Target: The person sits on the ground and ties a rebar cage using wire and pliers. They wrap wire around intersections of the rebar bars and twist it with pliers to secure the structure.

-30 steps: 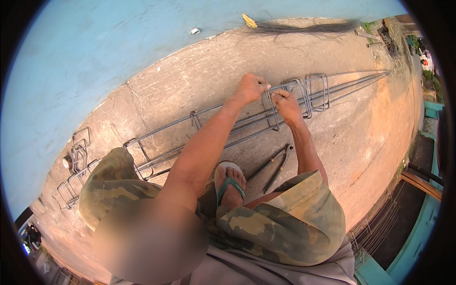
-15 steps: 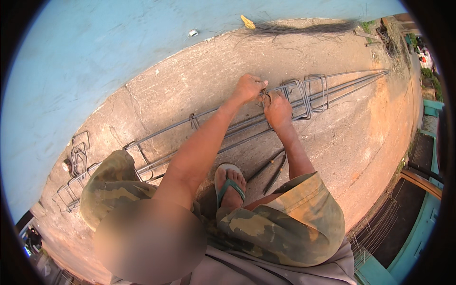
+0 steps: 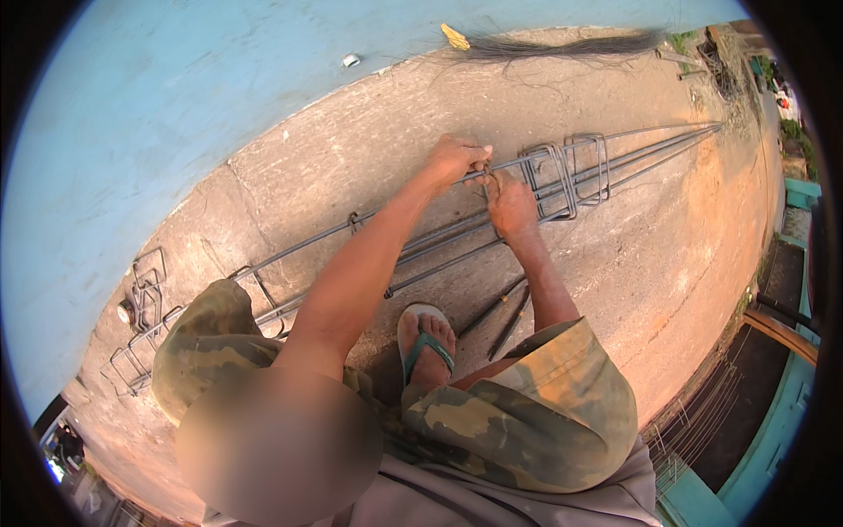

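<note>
So you're squatting on a rough grey concrete slab [image 3: 615, 290] that runs along a pale blue painted wall [image 3: 176, 114], and the whole job is laid out lengthwise across it, which makes sense since the long thin steel reinforcing bars [image 3: 650, 145] need a flat run to lie straight. They stretch from the lower left up toward the far right, several side by side. Bent rectangular steel stirrups [image 3: 587, 167] stand around the bars just right of your hands, and a looser bunch of the same loops [image 3: 140, 299] sits at the left end near the wall.

Your foot in a teal-strapped flip-flop [image 3: 428, 338] is planted just below the bars, probably to keep you steady while you lean in. Two short dark metal rods [image 3: 505, 312] lie on the slab beside it.

Your left hand [image 3: 457, 158] is curled closed over the top bar, gripping it. Your right hand [image 3: 509, 204] sits right next to it, fingers pinched in on a small loop where a stirrup meets that bar; can't tell whether it's wire or a tool.
</note>
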The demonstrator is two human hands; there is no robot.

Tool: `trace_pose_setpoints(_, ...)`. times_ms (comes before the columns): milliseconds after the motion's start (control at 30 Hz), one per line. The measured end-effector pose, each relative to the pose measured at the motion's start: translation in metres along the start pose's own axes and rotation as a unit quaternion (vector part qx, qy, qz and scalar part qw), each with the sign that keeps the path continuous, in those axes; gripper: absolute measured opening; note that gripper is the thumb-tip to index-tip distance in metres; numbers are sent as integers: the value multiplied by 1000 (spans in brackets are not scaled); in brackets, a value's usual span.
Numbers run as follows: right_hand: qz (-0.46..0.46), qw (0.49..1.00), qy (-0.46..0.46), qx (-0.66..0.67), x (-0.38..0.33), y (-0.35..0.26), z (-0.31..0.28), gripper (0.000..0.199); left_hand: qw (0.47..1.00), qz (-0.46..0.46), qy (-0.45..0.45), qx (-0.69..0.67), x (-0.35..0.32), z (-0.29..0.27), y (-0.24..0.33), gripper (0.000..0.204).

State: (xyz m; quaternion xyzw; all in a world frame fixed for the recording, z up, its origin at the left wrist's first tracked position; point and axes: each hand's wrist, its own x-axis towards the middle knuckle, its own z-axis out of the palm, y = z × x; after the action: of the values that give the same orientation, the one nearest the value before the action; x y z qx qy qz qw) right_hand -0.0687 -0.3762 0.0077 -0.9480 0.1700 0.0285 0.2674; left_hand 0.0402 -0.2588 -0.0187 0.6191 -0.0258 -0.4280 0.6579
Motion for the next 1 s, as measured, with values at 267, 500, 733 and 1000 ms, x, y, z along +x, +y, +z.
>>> trace_pose_setpoints(267, -9, 1000, 5, 5, -2, 1, 0, 22, 983, -27, -157, -87, 2, -33, -6, 39)
trace_pose_setpoints(500, -20, 1000, 3, 19, -2, 4, -7, 19, 987, -19, -141, 74, -6, -20, 9, 34)
trace_pose_setpoints(733, -61, 994, -30, 82, 3, 18, -8, 17, 965, -26, -189, 178, 9, -19, 17, 23)
trace_pose_setpoints(1000, -71, 988, -49, 125, 8, 26, -14, 22, 861, 152, 2, 486, 0, 17, -3, 17)
